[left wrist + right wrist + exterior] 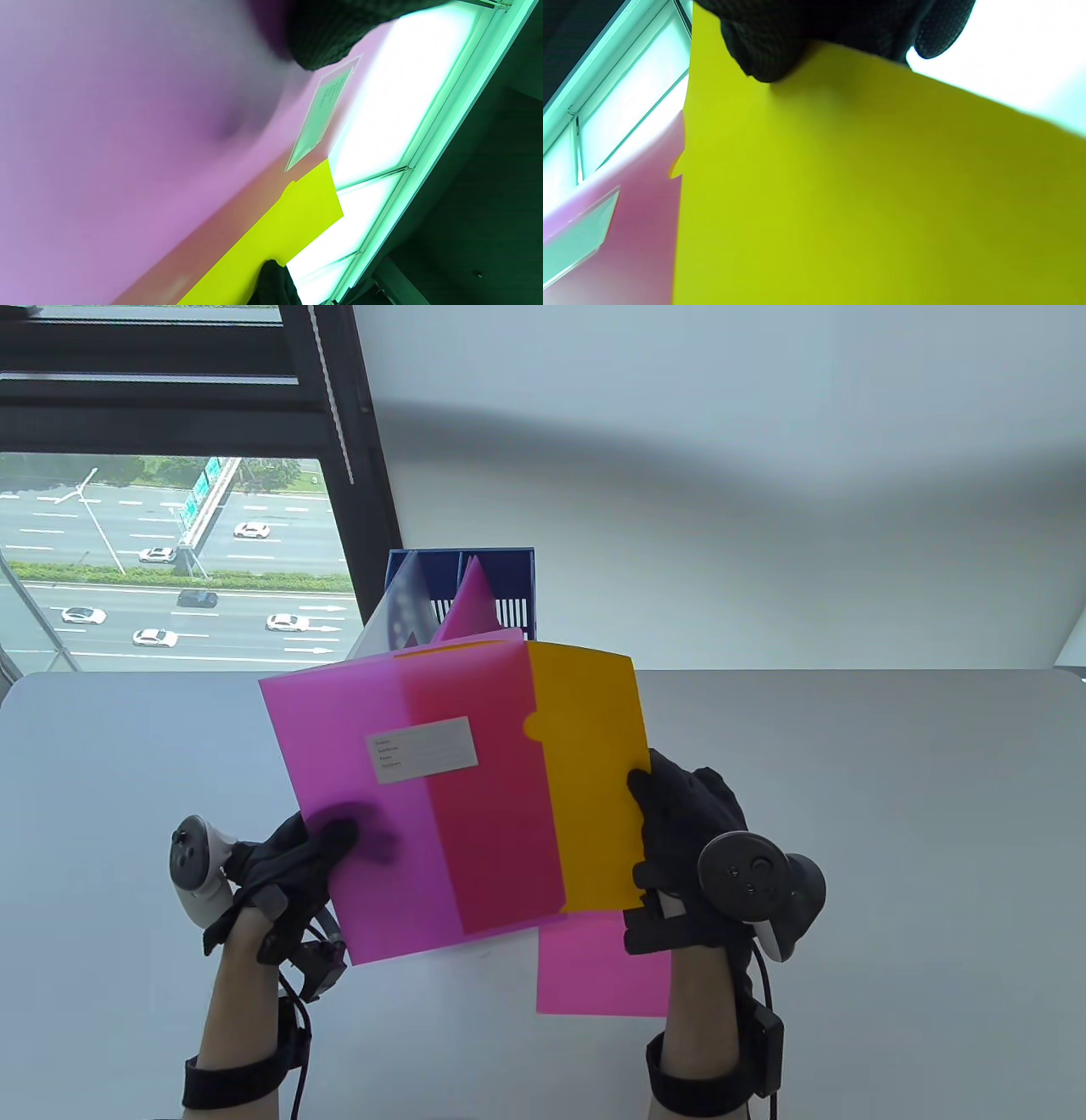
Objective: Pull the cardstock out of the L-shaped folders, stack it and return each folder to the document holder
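A translucent pink L-shaped folder (356, 806) with a white label is held up above the table. My left hand (293, 857) grips its lower left edge, thumb on the front and fingers showing through the plastic. A yellow cardstock sheet (590, 772) sticks halfway out of the folder's right side; my right hand (679, 823) pinches its right edge. The left wrist view shows the pink folder (127, 148) and yellow cardstock (275, 237); the right wrist view shows the yellow cardstock (861, 190) under gloved fingers (763, 51). A pink cardstock sheet (602, 967) lies flat on the table below.
A blue document holder (501, 594) stands at the table's far edge behind the folder, with a clear folder (399, 602) and a pink one (471, 598) leaning in it. The white table (891, 814) runs right. A window is at the back left.
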The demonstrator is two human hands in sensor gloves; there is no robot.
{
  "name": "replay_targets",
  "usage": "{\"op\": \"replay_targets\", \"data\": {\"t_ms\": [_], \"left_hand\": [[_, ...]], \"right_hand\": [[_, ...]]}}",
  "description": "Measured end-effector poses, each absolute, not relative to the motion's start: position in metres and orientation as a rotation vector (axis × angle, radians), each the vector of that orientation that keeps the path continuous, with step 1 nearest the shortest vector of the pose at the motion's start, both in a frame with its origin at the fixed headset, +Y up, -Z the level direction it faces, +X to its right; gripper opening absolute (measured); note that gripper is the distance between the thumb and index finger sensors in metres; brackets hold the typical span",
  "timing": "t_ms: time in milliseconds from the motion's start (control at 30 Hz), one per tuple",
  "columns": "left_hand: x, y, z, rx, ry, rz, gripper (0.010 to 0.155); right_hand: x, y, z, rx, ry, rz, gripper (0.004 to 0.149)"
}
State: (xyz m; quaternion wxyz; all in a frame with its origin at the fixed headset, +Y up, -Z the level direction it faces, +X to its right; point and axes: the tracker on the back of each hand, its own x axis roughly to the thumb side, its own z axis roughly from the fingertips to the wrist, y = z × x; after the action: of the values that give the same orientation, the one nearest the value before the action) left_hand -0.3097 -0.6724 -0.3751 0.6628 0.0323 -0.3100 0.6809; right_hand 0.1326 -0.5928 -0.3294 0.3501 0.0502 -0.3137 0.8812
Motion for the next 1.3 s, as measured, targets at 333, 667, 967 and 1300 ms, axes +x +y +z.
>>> {"op": "replay_targets", "data": {"t_ms": [333,667,967,1300], "left_hand": [[-0.321,-0.677,-0.376,0.080,-0.683,1.565,0.046],[-0.327,-0.679,-0.376,0.064,-0.668,1.562,0.046],[-0.326,-0.677,-0.375,0.081,-0.656,1.582,0.045],[-0.324,-0.679,-0.376,0.064,-0.665,1.587,0.045]], "right_hand": [[0.188,-0.604,-0.320,-0.081,-0.865,2.188,0.038],[0.236,-0.658,-0.343,-0.282,-0.395,2.219,0.038],[0.229,-0.716,-0.375,-0.360,-0.046,2.232,0.038],[0.214,-0.746,-0.388,-0.495,0.053,2.365,0.043]]}}
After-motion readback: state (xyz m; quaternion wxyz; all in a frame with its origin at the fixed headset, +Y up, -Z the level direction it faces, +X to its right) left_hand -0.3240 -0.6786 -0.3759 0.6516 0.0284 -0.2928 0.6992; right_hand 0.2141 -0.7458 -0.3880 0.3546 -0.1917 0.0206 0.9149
